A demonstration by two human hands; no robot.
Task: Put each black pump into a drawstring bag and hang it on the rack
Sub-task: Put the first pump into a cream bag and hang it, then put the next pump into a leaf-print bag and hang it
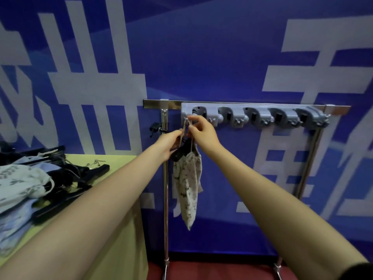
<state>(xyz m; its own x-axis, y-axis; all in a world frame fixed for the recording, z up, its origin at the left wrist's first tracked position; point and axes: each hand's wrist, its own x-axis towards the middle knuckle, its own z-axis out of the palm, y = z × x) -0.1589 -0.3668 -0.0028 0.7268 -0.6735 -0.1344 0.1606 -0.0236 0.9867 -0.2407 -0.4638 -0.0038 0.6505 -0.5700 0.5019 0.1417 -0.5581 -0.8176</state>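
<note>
Now pinching the drawstring [184, 128] in both hands, left hand [171, 143] low, right hand [201, 128] at the rack [252, 116] hook; drawstring bag [187, 184] dangling below; better keep loop taut, seat fully.

A staged demo booth: a printed blue banner [201, 57] backs a freestanding metal rack [250, 116].

A floral drawstring bag [187, 186] hangs below the grey rack [254, 116], a black pump [179, 152] apparently protruding from its mouth.
</note>
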